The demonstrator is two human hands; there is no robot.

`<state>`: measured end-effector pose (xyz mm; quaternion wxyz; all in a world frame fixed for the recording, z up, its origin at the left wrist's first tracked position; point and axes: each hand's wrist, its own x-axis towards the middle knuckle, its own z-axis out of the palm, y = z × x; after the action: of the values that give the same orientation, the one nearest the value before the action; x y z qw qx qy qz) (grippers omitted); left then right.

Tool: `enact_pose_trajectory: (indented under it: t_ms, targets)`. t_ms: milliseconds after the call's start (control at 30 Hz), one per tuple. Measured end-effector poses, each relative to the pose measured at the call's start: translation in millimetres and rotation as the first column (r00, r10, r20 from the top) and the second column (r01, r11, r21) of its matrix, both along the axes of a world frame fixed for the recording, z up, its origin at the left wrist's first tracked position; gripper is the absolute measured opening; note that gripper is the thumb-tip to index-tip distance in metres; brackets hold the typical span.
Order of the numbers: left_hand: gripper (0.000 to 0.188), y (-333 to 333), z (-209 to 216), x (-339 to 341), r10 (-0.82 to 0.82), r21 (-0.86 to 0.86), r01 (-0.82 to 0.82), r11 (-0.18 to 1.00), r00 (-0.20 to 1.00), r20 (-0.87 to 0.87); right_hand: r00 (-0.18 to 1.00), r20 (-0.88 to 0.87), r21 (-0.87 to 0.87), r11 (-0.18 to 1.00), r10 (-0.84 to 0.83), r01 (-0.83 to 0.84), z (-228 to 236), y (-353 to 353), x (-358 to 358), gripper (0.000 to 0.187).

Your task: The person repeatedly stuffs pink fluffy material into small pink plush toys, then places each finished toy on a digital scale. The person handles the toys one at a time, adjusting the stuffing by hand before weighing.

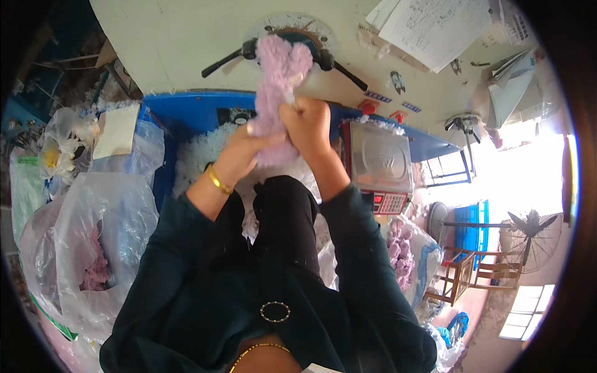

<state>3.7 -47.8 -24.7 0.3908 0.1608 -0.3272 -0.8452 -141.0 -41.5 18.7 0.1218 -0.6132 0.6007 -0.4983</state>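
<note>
Nearest: dark trousers (283,208), one pair, worn by the seated person. To the left, one large clear bag (124,193), with pink fluffy material (95,270) seen within. To the right, one further bag (428,258), in which pink plush pieces (400,258) are held; beyond it, one red scale (390,202) topped by a clear tray (376,155).

Next, the pink plush item (270,93), one: held above the near part of a blue bin (199,99), by which white fluff (196,161) is contained. Its long axis is laid near to far, tilted only slightly. The near end is flanked by both hands; the greater length is extended beyond the fingers, and the far end is divided into two rounded lobes.

Left hand (239,149): fingers closed on the near left side of the plush. Right hand (308,124): fingers clenched at its right edge, about mid-length, and so placed nearer to the lobes. A small white detail beside the right fingers cannot be identified.

Farthest: the pale desk (168,43), to which two dark handles are fixed, left (222,64) and right (350,76). They are flanking the lobes in view; contact cannot be told. Written papers (435,28) are laid far right.
</note>
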Motion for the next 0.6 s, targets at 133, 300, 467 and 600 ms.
enact_pose_trajectory:
  t_ms: [133,300,467,600]
  targets:
    - [0.037,-1,-27,26,-0.188,-0.031,0.185,0.982,0.965,-0.181,0.989,0.103,-0.040,0.994,0.103,-0.099,-16,26,-1,0.024]
    - [0.050,-16,-35,23,-0.274,0.025,0.281,0.960,0.950,-0.149,0.855,0.468,0.119,0.943,0.223,-0.310,-14,35,-13,0.022]
    - [0.040,11,9,-8,-0.284,0.146,0.309,0.940,0.944,-0.167,0.472,0.861,0.097,0.848,0.191,-0.520,-24,29,-46,0.017]
    - [0.032,23,25,-37,-0.081,0.299,0.102,0.949,0.993,-0.081,0.495,0.804,0.090,0.754,0.331,-0.650,-24,9,-97,0.016]
